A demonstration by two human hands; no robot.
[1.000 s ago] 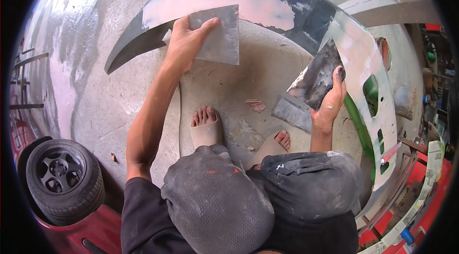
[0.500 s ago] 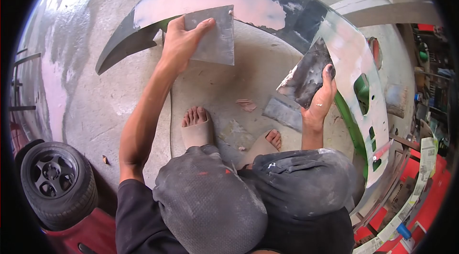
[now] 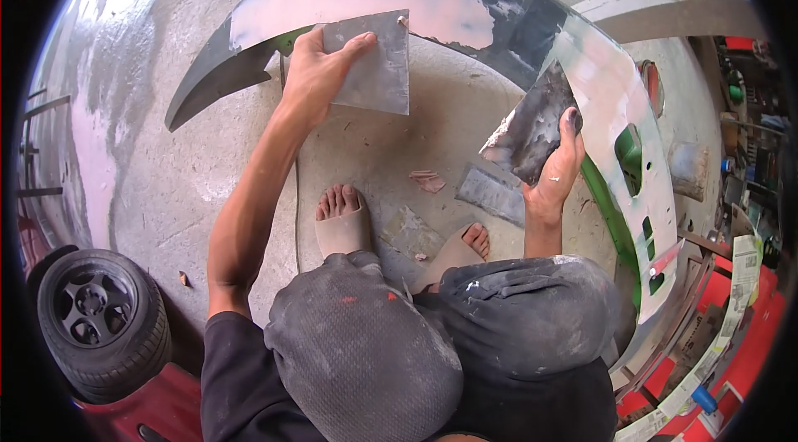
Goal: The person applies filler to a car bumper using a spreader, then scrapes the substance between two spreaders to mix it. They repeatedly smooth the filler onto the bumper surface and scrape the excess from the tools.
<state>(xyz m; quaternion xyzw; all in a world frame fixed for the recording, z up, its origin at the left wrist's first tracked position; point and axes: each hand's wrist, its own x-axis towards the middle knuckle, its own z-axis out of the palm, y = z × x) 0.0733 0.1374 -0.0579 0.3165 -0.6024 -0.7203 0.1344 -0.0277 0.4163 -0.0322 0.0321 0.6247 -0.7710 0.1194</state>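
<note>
My left hand (image 3: 320,72) grips a flat grey square plate (image 3: 378,68), thumb on top, in front of the inner edge of a large curved panel (image 3: 532,34). The panel is dark with broad pink-white filler patches. A small dab of putty shows at the plate's upper right corner. On the right, my right hand (image 3: 559,163) holds a dark, smeared plate (image 3: 536,130) with pale putty along its left edge, close to the panel's right section. That hand's thumb has a dark smudge. The fingers under both plates are hidden.
A wheel with tyre (image 3: 100,313) stands at the lower left beside a red car part (image 3: 154,409). Between and beside my sandalled feet lie a grey flat sheet (image 3: 490,194) and pink scraps (image 3: 426,181). A cable (image 3: 298,209) runs along the floor. Masked red parts (image 3: 748,325) are at the right.
The view has shifted, so the scene sits a little further left than in the earliest frame. Both hands keep their plates, with little movement against the panel.
</note>
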